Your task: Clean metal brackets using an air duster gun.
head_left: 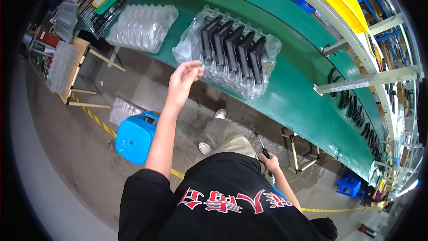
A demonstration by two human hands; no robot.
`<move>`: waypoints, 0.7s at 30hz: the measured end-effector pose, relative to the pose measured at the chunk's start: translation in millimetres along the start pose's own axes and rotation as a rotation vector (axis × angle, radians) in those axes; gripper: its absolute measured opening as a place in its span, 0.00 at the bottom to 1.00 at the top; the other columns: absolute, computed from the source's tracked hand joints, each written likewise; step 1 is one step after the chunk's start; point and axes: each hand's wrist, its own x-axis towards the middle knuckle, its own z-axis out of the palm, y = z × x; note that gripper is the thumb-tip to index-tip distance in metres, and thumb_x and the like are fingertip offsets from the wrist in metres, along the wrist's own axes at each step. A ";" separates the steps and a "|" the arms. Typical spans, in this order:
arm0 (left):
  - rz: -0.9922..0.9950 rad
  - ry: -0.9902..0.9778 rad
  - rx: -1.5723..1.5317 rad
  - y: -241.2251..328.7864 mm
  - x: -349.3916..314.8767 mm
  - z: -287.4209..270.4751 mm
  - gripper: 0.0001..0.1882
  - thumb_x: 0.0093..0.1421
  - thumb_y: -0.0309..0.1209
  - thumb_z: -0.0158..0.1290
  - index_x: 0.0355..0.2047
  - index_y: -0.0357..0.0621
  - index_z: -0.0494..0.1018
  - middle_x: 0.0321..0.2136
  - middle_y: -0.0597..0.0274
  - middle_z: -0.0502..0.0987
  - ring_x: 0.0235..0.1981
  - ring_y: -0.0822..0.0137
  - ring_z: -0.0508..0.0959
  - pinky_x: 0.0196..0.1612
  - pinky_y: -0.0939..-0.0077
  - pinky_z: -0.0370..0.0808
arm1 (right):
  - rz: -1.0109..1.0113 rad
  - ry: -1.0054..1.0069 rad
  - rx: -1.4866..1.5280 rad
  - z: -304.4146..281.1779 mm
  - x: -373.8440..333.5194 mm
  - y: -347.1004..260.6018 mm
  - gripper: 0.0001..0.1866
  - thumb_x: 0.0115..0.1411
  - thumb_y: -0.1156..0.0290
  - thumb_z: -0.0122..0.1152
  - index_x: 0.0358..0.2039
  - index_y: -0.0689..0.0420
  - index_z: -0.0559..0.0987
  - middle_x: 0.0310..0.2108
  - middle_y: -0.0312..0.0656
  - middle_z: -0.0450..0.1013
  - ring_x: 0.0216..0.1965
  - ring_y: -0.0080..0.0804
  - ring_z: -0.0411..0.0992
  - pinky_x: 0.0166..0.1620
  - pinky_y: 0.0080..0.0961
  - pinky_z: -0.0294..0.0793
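Note:
My left hand reaches out at the near left edge of a clear plastic tray. Its fingers are loosely bent, the thumb is apart, and nothing shows in them. Standing in a row in the tray are several black angled plastic parts. Down at my right side, well away from the tray, my right hand is closed round the black handle of a screwdriver. Its thin metal shaft points up and to the left, and part of the handle is hidden by the fingers.
The tray rests on a long green conveyor belt. Left of it lies a stack of clear trays. A blue stool stands on the floor at left. More black parts line the far right, behind a white metal frame.

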 end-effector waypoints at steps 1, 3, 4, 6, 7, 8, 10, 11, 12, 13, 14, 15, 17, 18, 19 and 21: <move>0.014 0.035 0.125 -7.2 25.2 -0.9 0.15 0.65 0.33 0.50 0.49 0.39 0.73 0.42 0.55 0.79 0.38 0.66 0.78 0.44 0.76 0.73 | -0.001 -0.007 0.011 4.8 9.5 -8.8 0.20 0.58 0.53 0.62 0.28 0.59 0.78 0.15 0.37 0.71 0.15 0.29 0.67 0.23 0.25 0.70; 0.015 0.066 0.275 -0.4 79.1 2.9 0.14 0.63 0.32 0.53 0.46 0.39 0.75 0.40 0.56 0.79 0.36 0.67 0.77 0.42 0.76 0.74 | 0.014 -0.011 0.019 19.2 21.7 -16.2 0.19 0.57 0.53 0.63 0.29 0.59 0.78 0.16 0.38 0.72 0.16 0.29 0.68 0.24 0.25 0.71; 0.069 0.060 0.453 12.8 110.5 12.4 0.14 0.60 0.32 0.53 0.45 0.39 0.76 0.39 0.55 0.79 0.36 0.64 0.78 0.41 0.74 0.75 | 0.029 -0.014 0.025 25.4 21.7 -13.8 0.19 0.57 0.53 0.63 0.29 0.59 0.79 0.16 0.39 0.72 0.16 0.30 0.68 0.25 0.25 0.71; 0.078 0.019 0.833 18.3 141.3 19.6 0.15 0.56 0.32 0.54 0.41 0.39 0.77 0.38 0.52 0.79 0.36 0.57 0.79 0.40 0.69 0.76 | 0.046 -0.020 0.052 37.8 22.5 -24.4 0.19 0.57 0.53 0.63 0.30 0.59 0.79 0.17 0.40 0.73 0.17 0.30 0.69 0.26 0.25 0.71; 0.052 0.009 1.028 3.3 167.7 14.5 0.15 0.53 0.33 0.54 0.40 0.39 0.77 0.38 0.50 0.79 0.36 0.53 0.79 0.39 0.66 0.77 | 0.022 -0.008 0.069 39.9 45.4 -46.9 0.19 0.56 0.53 0.64 0.30 0.59 0.79 0.18 0.40 0.74 0.18 0.31 0.70 0.26 0.26 0.72; 0.090 -0.004 1.045 -17.8 189.3 12.9 0.15 0.53 0.33 0.54 0.40 0.39 0.77 0.38 0.50 0.79 0.36 0.53 0.79 0.39 0.66 0.77 | 0.013 0.019 0.097 41.2 62.6 -62.4 0.19 0.56 0.53 0.64 0.31 0.59 0.80 0.19 0.41 0.74 0.18 0.31 0.70 0.27 0.26 0.72; 0.101 -0.081 1.369 -53.9 218.9 3.8 0.18 0.51 0.37 0.55 0.38 0.37 0.77 0.36 0.48 0.79 0.37 0.48 0.79 0.41 0.60 0.77 | 0.020 0.072 0.145 44.7 86.0 -81.0 0.19 0.56 0.54 0.64 0.31 0.59 0.80 0.20 0.41 0.75 0.19 0.31 0.71 0.28 0.26 0.73; 0.032 -0.095 1.416 -49.6 221.8 9.7 0.19 0.52 0.40 0.55 0.38 0.36 0.77 0.36 0.48 0.78 0.38 0.47 0.79 0.42 0.60 0.77 | 0.059 0.096 0.161 47.8 76.5 -69.5 0.19 0.55 0.54 0.64 0.32 0.59 0.81 0.20 0.42 0.75 0.20 0.32 0.71 0.29 0.26 0.73; -0.040 -0.107 1.463 -44.8 223.8 12.7 0.21 0.52 0.42 0.56 0.37 0.35 0.76 0.36 0.47 0.78 0.38 0.47 0.78 0.44 0.60 0.76 | 0.099 0.117 0.174 52.2 64.9 -58.5 0.19 0.55 0.54 0.65 0.32 0.59 0.81 0.21 0.42 0.76 0.20 0.32 0.72 0.29 0.26 0.73; -0.031 -0.141 1.467 -44.8 226.9 11.2 0.21 0.52 0.42 0.56 0.37 0.35 0.76 0.36 0.47 0.78 0.38 0.47 0.78 0.44 0.60 0.76 | 0.130 0.137 0.182 54.3 56.6 -51.2 0.19 0.55 0.54 0.65 0.33 0.59 0.81 0.21 0.43 0.76 0.21 0.32 0.72 0.30 0.26 0.73; -0.061 -0.129 1.439 -45.0 227.5 6.9 0.23 0.52 0.44 0.56 0.37 0.33 0.76 0.37 0.44 0.77 0.39 0.46 0.78 0.44 0.60 0.76 | 0.158 0.153 0.186 56.8 47.2 -44.4 0.19 0.55 0.54 0.65 0.33 0.59 0.82 0.22 0.43 0.77 0.21 0.33 0.73 0.30 0.26 0.74; -0.082 -0.109 1.413 -40.2 236.4 5.3 0.25 0.53 0.46 0.57 0.38 0.32 0.75 0.37 0.42 0.77 0.39 0.45 0.78 0.45 0.60 0.76 | 0.177 0.173 0.195 63.8 46.5 -41.4 0.19 0.55 0.54 0.65 0.33 0.59 0.82 0.22 0.44 0.77 0.21 0.33 0.73 0.31 0.26 0.74; -0.149 -0.222 1.390 -36.0 247.2 16.4 0.28 0.54 0.48 0.58 0.39 0.31 0.75 0.37 0.41 0.76 0.39 0.44 0.77 0.45 0.60 0.76 | 0.226 0.236 0.216 78.5 35.5 -38.9 0.19 0.54 0.55 0.65 0.34 0.59 0.82 0.22 0.44 0.77 0.23 0.36 0.74 0.32 0.29 0.74; -0.143 -0.231 1.399 -40.1 251.0 19.6 0.28 0.54 0.48 0.58 0.39 0.31 0.75 0.37 0.41 0.76 0.39 0.44 0.77 0.45 0.60 0.76 | 0.232 0.236 0.229 82.0 34.8 -39.9 0.19 0.54 0.55 0.65 0.34 0.59 0.82 0.22 0.44 0.77 0.23 0.36 0.74 0.32 0.29 0.74; -0.130 -0.240 1.386 -48.3 254.8 18.7 0.28 0.54 0.48 0.58 0.39 0.30 0.74 0.36 0.42 0.76 0.39 0.44 0.77 0.45 0.60 0.76 | 0.322 0.185 0.250 79.5 29.0 -51.4 0.19 0.54 0.55 0.65 0.34 0.59 0.82 0.23 0.44 0.77 0.25 0.37 0.75 0.33 0.29 0.74; -0.098 -0.268 1.324 -64.5 263.1 6.7 0.28 0.56 0.47 0.58 0.40 0.29 0.74 0.36 0.42 0.76 0.39 0.44 0.78 0.45 0.59 0.75 | 0.405 0.175 0.318 83.8 12.8 -77.5 0.18 0.55 0.56 0.65 0.35 0.60 0.82 0.25 0.44 0.78 0.28 0.38 0.75 0.34 0.30 0.74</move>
